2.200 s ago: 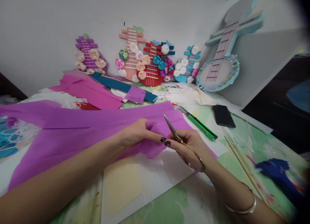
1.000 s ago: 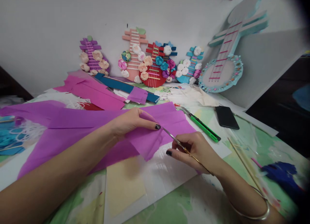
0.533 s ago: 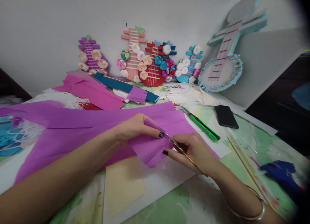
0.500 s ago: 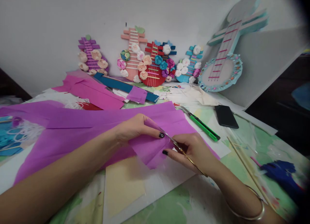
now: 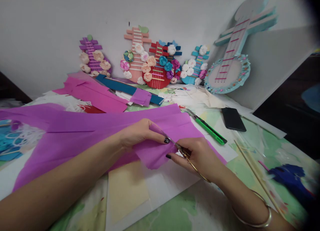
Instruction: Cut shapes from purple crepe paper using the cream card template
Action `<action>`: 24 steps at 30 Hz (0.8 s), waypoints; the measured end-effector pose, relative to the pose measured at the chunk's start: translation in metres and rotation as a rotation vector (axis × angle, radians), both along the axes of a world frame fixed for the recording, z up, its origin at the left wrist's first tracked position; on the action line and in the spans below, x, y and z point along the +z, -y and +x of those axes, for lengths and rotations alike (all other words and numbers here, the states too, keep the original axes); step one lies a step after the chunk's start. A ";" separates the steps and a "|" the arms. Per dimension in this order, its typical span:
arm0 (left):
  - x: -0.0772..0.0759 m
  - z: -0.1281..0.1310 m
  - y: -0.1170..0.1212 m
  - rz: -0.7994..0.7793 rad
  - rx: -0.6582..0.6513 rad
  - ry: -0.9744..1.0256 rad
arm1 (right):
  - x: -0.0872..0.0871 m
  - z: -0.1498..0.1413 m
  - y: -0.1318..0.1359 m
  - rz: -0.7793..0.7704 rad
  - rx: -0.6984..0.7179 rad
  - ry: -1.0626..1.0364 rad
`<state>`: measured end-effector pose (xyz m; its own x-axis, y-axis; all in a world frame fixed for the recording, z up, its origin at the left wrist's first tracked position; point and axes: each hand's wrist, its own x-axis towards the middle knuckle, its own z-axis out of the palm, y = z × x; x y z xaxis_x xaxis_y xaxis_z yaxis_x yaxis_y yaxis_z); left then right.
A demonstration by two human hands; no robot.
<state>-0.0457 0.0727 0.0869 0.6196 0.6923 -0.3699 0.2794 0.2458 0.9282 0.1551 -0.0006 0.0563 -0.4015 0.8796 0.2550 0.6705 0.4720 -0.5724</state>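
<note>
A wide sheet of purple crepe paper [image 5: 80,141] spreads over the table in front of me. My left hand [image 5: 140,133] pinches a folded part of it between thumb and fingers, and a loose flap hangs below the thumb. My right hand [image 5: 197,154] grips scissors [image 5: 183,152] with gold-coloured handles. Their blades point up and left into the purple paper, right beside my left thumb, and the paper partly hides them. Under the flap lie a white sheet [image 5: 170,187] and a square of pale yellow paper [image 5: 128,191].
A green utility knife [image 5: 210,129] and a black phone [image 5: 233,119] lie to the right, near a thin wooden stick [image 5: 257,174] and a blue glue gun [image 5: 290,181]. Pink paper [image 5: 95,93] lies behind. Flower-decorated paper lutes [image 5: 157,68] lean against the wall.
My right hand and the scissors have shifted slightly left, and the blades reach further into the paper. The hanging purple flap has curled up a little. My left hand stays almost still.
</note>
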 end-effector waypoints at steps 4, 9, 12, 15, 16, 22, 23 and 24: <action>-0.001 0.001 0.001 0.003 0.029 0.033 | 0.000 0.000 0.001 0.002 -0.008 0.012; -0.004 0.001 0.001 -0.028 0.031 0.054 | -0.003 0.000 -0.001 0.035 -0.005 0.012; -0.005 0.001 0.000 -0.031 0.038 0.053 | -0.003 0.001 -0.002 0.045 -0.003 0.024; -0.004 0.001 0.000 -0.029 0.043 0.042 | -0.002 0.001 -0.003 0.039 -0.009 0.040; -0.004 0.001 0.000 -0.027 0.045 0.041 | -0.002 0.001 -0.002 0.036 -0.013 0.041; -0.002 0.000 -0.001 -0.054 0.053 0.076 | -0.005 0.003 -0.001 0.035 -0.040 0.025; -0.002 0.000 -0.001 -0.057 0.053 0.081 | -0.006 0.003 -0.001 0.037 -0.048 0.023; -0.002 0.000 -0.002 -0.058 0.051 0.085 | -0.006 0.003 -0.001 0.038 -0.055 0.022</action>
